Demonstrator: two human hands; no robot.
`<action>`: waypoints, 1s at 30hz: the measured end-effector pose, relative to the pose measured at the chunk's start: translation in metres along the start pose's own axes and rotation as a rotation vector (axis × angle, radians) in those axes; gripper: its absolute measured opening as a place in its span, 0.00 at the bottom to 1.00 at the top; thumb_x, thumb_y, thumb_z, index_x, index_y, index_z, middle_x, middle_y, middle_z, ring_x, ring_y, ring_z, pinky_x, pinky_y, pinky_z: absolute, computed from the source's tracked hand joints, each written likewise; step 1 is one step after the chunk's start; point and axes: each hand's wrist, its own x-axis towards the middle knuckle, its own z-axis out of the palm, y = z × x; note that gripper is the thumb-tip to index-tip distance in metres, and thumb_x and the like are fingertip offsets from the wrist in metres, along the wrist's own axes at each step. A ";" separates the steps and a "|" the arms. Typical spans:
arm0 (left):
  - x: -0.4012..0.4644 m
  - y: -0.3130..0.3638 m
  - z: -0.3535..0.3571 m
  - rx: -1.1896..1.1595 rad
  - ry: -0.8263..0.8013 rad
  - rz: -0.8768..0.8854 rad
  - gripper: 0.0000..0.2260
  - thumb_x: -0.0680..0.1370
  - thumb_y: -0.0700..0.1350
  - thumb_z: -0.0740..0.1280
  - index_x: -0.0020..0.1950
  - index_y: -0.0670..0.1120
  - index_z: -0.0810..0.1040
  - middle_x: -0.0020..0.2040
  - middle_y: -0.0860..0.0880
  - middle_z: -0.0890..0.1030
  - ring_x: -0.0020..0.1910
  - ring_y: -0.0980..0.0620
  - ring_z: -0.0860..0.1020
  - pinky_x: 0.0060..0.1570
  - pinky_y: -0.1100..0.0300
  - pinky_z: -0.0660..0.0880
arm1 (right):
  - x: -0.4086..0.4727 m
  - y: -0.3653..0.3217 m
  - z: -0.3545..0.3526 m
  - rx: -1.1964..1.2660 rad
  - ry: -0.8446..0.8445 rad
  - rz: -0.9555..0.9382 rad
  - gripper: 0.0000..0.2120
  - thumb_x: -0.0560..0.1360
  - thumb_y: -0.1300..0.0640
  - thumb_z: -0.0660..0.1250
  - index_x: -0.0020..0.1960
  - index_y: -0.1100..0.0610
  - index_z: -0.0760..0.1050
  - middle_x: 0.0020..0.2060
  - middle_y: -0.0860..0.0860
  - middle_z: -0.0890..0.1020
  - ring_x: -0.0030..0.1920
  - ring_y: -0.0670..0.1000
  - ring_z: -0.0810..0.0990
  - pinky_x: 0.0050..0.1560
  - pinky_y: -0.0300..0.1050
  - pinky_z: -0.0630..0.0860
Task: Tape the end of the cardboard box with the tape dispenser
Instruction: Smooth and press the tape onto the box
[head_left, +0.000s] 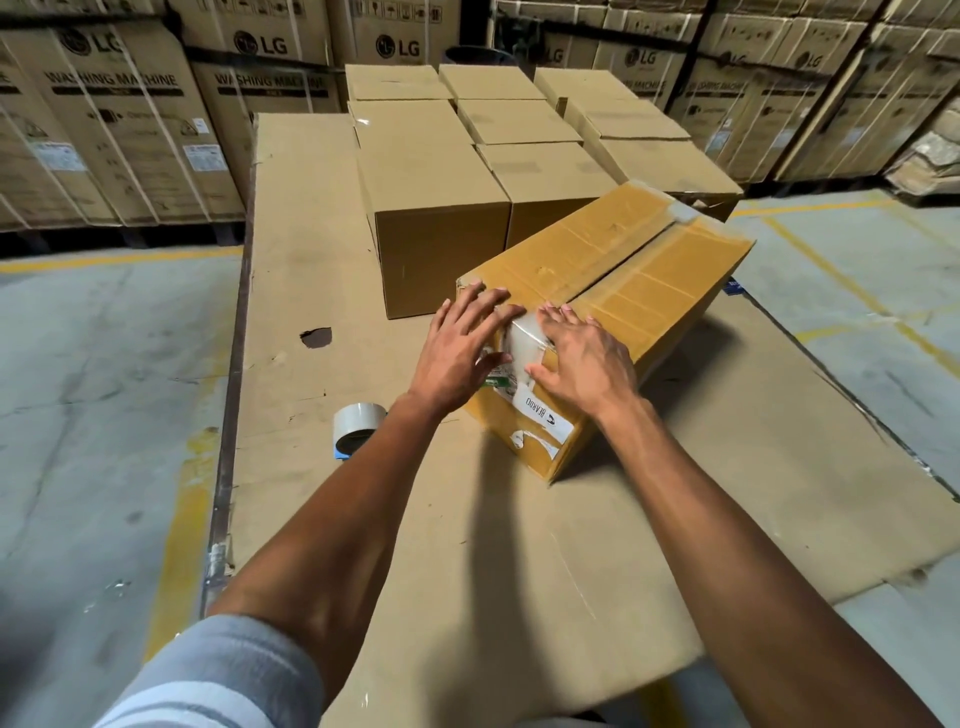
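Pressing: both hands flat on the near end of the cardboard box (613, 291), smoothing a strip of clear tape (524, 338) over the top edge and down the end face
box position: lies at an angle on the flattened cardboard sheet (291, 218), near end toward the person, far end close to the stacked plain boxes (436, 208); printed labels on the near face, partly under the tape
left hand (462, 348): fingers spread and extended, not gripping anything, palm on the box's near left corner; thumb touching the tape's edge
right hand (587, 364): fingers straight and together, open palm down on the top edge just right of the tape; holds nothing
tape dispenser (358, 426): set down on the sheet just left of the left wrist, apart from the box; roll looks well stocked, blue part underneath
progress: tape already on this end and seemingly cut, since the dispenser is free; far end also shows tape at the seam; centre seam along the top looks untaped
left to do: likely finish rubbing down; whether more strips are needed I cannot tell
surroundings: large LG cartons (119, 104) behind, concrete floor (104, 364) with yellow lines
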 end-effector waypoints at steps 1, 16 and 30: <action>0.000 -0.001 -0.001 0.006 -0.010 0.008 0.32 0.83 0.53 0.73 0.85 0.57 0.65 0.87 0.52 0.63 0.89 0.45 0.52 0.84 0.35 0.56 | -0.001 0.001 0.001 0.003 0.000 -0.004 0.39 0.79 0.42 0.71 0.83 0.57 0.61 0.81 0.55 0.67 0.81 0.56 0.65 0.81 0.56 0.63; 0.001 0.001 0.006 -0.054 0.093 -0.017 0.25 0.86 0.57 0.66 0.83 0.56 0.70 0.85 0.51 0.68 0.88 0.44 0.57 0.81 0.36 0.61 | 0.002 0.001 0.008 -0.007 0.056 0.006 0.37 0.80 0.43 0.70 0.83 0.56 0.62 0.81 0.54 0.67 0.81 0.55 0.66 0.79 0.56 0.64; 0.017 -0.001 -0.009 0.049 -0.002 0.153 0.24 0.90 0.59 0.54 0.86 0.55 0.67 0.85 0.49 0.68 0.88 0.46 0.59 0.86 0.40 0.52 | -0.021 -0.015 0.028 -0.029 0.250 0.221 0.30 0.86 0.35 0.50 0.80 0.50 0.68 0.78 0.51 0.73 0.79 0.57 0.70 0.79 0.61 0.64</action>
